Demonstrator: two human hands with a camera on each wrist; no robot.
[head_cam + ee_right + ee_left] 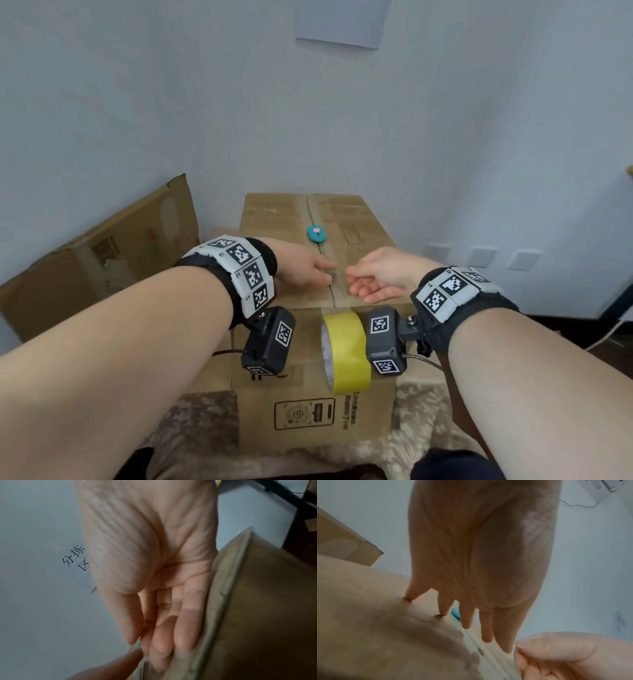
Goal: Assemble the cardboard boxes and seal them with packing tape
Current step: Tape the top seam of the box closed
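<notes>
A brown cardboard box stands in front of me, its top flaps closed along a centre seam with a pale strip over it. My left hand lies on the top just left of the seam, and its straight fingertips press on the cardboard. My right hand rests its little-finger edge on the box top right of the seam, palm turned inward, fingers relaxed, nothing visibly held. A yellow tape roll hangs against the box's front face below my hands.
A small teal cutter lies on the seam farther back, also glimpsed between my left fingers. Another cardboard box with a raised flap leans at the left. White wall behind; wall sockets low on the right. Patterned rug underneath.
</notes>
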